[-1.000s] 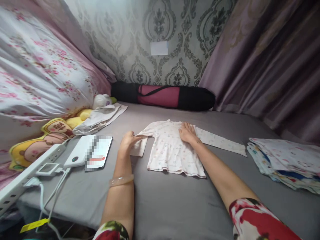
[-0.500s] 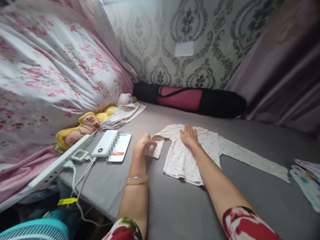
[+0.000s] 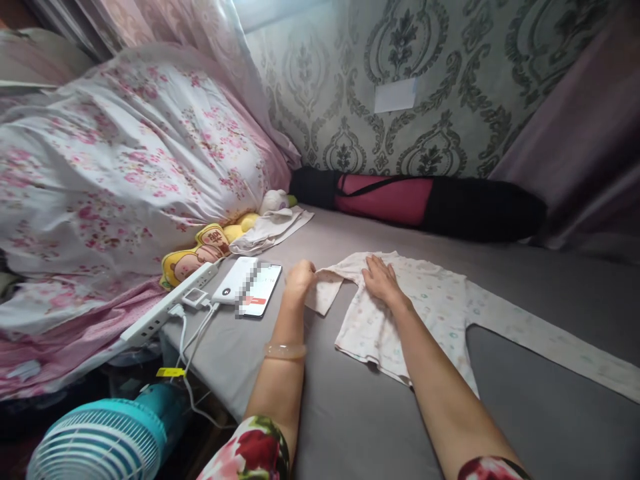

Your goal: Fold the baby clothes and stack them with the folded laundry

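Note:
A small white long-sleeved shirt [image 3: 430, 313] with a faint coloured print lies spread on the grey sheet [image 3: 345, 413]. My left hand [image 3: 301, 279] is closed on its left sleeve, which is bent with the cuff end hanging down toward me. Flat on the upper left part of the shirt rests my right hand [image 3: 383, 279], its fingers stretched out. The other sleeve reaches out to the right edge of the view.
Left of my left hand lie a phone [image 3: 267, 293], a white power bank [image 3: 235, 280] and a power strip [image 3: 167, 303] with cables. Behind are plush toys [image 3: 193, 260], a folded cloth [image 3: 273, 230] and a long black-and-pink bag [image 3: 390, 200]. A turquoise fan [image 3: 100, 433] stands at lower left.
The view has turned to the left, showing more of the fan. My left hand has closed more tightly on the sleeve. My right hand stays flat on the shirt.

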Demonstrator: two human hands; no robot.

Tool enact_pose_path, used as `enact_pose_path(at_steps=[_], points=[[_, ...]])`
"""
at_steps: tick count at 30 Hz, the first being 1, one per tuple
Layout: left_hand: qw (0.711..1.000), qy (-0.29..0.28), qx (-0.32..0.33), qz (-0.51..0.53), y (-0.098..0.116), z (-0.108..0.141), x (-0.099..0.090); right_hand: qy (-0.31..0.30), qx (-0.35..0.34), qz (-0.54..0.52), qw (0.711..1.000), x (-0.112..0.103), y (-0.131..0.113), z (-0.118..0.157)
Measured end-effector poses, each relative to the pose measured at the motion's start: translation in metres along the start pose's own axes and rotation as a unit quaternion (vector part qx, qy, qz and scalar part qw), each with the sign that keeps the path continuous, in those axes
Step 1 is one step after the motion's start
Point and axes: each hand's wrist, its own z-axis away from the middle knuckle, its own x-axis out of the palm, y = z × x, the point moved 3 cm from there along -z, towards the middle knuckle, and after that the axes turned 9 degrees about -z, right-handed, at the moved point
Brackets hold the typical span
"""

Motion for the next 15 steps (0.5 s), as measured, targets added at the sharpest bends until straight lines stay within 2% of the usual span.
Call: enact_pose_path(at_steps=[3,6,9,12,15], points=[[0.998,0.019,-0.016,0.060,0.002,-0.004,-0.005,-0.004,0.002,-0.007,1.000,-0.001,0.001,-0.001],[0.990,0.049,-0.002,0.130,0.008,-0.012,-0.013,-0.008,0.003,-0.011,1.000,-0.003,0.002,-0.002],[0.984,0.128,0.063,0.106,0.019,-0.018,-0.028,-0.010,0.004,-0.020,1.000,-0.003,0.003,-0.002],[0.962,0.221,0.152,0.052,0.026,-0.018,-0.039,-0.007,0.008,-0.028,1.000,-0.002,0.002,-0.001],[0.931,0.302,0.206,0.008,0.018,-0.016,-0.037,0.003,0.017,-0.032,0.999,-0.003,-0.001,0.002]])
